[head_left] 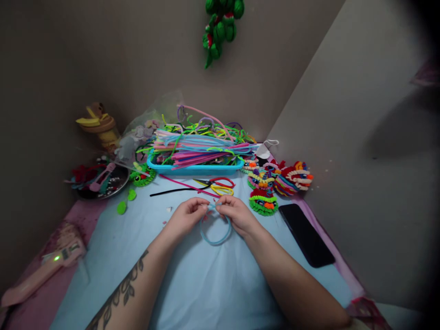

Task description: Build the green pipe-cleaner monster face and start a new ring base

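Near the middle of the table my left hand and my right hand almost meet. Between them they pinch a light blue pipe cleaner, bent into a ring that hangs below the fingertips. Its two ends come together at the fingers, where they seem to cross or twist; the exact join is too small to tell. Just beyond my fingers lie scissors with red and yellow handles. A black pipe cleaner and a pink pipe cleaner cross on the cloth beside them.
A blue tray heaped with pipe cleaners stands at the back. Colourful fuzzy figures and a black phone are on the right. To the left are a metal bowl, a green figure and a pink glue gun. Walls close in behind and right.
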A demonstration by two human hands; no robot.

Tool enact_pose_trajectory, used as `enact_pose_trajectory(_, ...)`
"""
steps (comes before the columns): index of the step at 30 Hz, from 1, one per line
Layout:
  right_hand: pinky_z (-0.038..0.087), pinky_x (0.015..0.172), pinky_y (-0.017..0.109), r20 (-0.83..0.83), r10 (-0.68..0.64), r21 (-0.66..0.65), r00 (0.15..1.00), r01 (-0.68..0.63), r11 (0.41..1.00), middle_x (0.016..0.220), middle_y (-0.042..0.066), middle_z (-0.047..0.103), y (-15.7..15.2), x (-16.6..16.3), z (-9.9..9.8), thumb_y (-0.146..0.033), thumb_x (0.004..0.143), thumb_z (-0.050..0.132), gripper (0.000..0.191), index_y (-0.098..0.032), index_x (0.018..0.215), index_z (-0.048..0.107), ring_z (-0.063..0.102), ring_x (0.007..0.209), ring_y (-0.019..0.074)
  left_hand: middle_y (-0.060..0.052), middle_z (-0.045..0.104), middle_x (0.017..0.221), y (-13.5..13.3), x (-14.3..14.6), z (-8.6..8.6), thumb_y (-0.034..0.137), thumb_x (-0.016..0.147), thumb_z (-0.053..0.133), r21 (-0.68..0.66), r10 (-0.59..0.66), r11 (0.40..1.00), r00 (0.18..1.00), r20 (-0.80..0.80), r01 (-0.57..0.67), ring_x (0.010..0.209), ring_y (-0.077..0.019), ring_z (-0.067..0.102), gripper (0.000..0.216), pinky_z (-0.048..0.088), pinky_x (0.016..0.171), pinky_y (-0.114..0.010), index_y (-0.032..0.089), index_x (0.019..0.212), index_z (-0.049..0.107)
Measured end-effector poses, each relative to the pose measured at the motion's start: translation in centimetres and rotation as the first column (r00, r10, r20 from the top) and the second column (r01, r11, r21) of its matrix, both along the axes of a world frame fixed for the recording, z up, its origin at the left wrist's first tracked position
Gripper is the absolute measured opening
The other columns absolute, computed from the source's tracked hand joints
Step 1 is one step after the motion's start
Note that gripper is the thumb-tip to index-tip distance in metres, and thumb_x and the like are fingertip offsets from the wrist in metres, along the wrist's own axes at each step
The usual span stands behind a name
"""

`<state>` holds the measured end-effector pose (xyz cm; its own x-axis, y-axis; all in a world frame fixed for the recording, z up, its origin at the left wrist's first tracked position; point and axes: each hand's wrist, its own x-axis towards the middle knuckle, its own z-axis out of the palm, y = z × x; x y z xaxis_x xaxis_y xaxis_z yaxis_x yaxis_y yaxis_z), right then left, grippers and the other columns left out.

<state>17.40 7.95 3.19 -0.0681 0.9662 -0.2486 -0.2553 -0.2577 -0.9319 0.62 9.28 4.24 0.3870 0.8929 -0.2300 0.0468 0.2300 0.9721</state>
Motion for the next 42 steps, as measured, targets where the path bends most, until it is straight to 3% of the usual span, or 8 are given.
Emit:
enact_pose_trajectory(6,0.028,0.046,0.021,0.032,0.004,0.013,0.999,-0.004,1.000,0.043,-0.006,0.051,0.0,0.0,0.1,-0.021,0.056,0.068,0.011,-0.018,0.058,0.058,0.041,0.043,0.0076,-0.001,0.061,0.076,-0.6,0.2,-0.4,0.028,0.071,0.067,0.313,0.050,0.950,0.982,-0.183,0.010,0.065,-0.0137,0.057,0.035,0.044,0.061,-0.025,0.017,0.103,0.058)
enact_pose_trajectory(11,0.026,0.043,0.021,0.048,0.001,0.001,0.999,-0.001,1.000,0.041,-0.007,0.049,0.0,0.0,0.0,-0.020,0.056,0.065,0.010,-0.018,0.057,0.055,0.038,0.040,0.0072,-0.005,0.065,0.094,-1.4,0.2,-0.9,0.020,0.084,0.052,0.692,0.243,0.695,0.842,-0.481,0.195,0.079,-0.0168,0.060,0.025,0.046,0.073,-0.029,0.022,0.107,0.059)
enact_pose_trajectory(15,0.026,0.043,0.021,0.054,0.005,-0.015,0.999,-0.005,1.000,0.040,-0.007,0.048,-0.1,-0.1,-0.2,-0.021,0.057,0.065,0.011,-0.019,0.057,0.054,0.038,0.040,0.0076,-0.006,0.064,0.099,-1.7,0.3,-1.0,0.017,0.085,0.048,0.758,0.340,0.559,0.742,-0.578,0.335,0.090,-0.0191,0.061,0.026,0.046,0.077,-0.029,0.023,0.108,0.059)
enact_pose_trajectory(24,0.025,0.044,0.021,0.079,0.037,-0.010,0.996,-0.037,0.999,0.042,-0.007,0.048,-0.1,-0.2,-0.4,-0.021,0.059,0.064,0.010,-0.018,0.058,0.055,0.038,0.041,0.0071,-0.006,0.065,0.087,-1.7,0.1,-1.6,0.015,0.087,0.047,0.793,0.448,0.439,0.662,-0.601,0.423,0.080,-0.0183,0.058,0.021,0.043,0.072,-0.028,0.021,0.096,0.066)
enact_pose_trajectory(28,0.026,0.046,0.021,0.086,0.027,0.016,0.996,-0.028,0.999,0.044,-0.007,0.048,-0.1,-0.3,-0.3,-0.021,0.059,0.065,0.011,-0.018,0.058,0.054,0.038,0.042,0.0073,-0.007,0.064,0.084,-1.7,0.2,-1.4,0.020,0.089,0.047,0.778,0.393,0.521,0.711,-0.583,0.350,0.079,-0.0187,0.057,0.022,0.043,0.071,-0.029,0.020,0.095,0.068)
enact_pose_trajectory(33,0.024,0.045,0.021,0.171,0.074,0.074,0.983,-0.087,0.993,0.047,-0.007,0.045,-0.2,0.1,-0.3,-0.024,0.063,0.065,0.012,-0.018,0.062,0.055,0.035,0.044,0.0072,-0.006,0.060,0.079,-1.5,0.5,-0.3,0.024,0.086,0.050,0.639,0.221,0.750,0.847,-0.484,0.170,0.076,-0.0176,0.056,0.020,0.041,0.070,-0.028,0.017,0.082,0.068)
enact_pose_trajectory(38,0.026,0.046,0.021,0.207,0.173,0.156,0.963,-0.207,0.966,0.051,-0.006,0.046,-0.3,0.9,0.2,-0.028,0.066,0.069,0.016,-0.017,0.066,0.057,0.036,0.048,0.0077,0.001,0.051,0.055,-1.0,0.4,0.4,0.032,0.069,0.064,0.066,0.038,0.997,0.992,-0.123,-0.030,0.054,-0.0115,0.044,0.022,0.032,0.055,-0.024,0.015,0.057,0.060)
enact_pose_trajectory(42,0.028,0.048,0.021,0.157,0.234,0.180,0.960,-0.261,0.948,0.053,-0.005,0.051,-0.4,1.1,0.5,-0.029,0.066,0.071,0.018,-0.016,0.067,0.058,0.040,0.049,0.0080,0.003,0.048,0.049,-0.8,0.3,0.2,0.027,0.054,0.072,-0.376,0.005,0.924,0.978,0.206,0.074,0.048,-0.0077,0.038,0.019,0.025,0.049,-0.022,0.013,0.055,0.059)
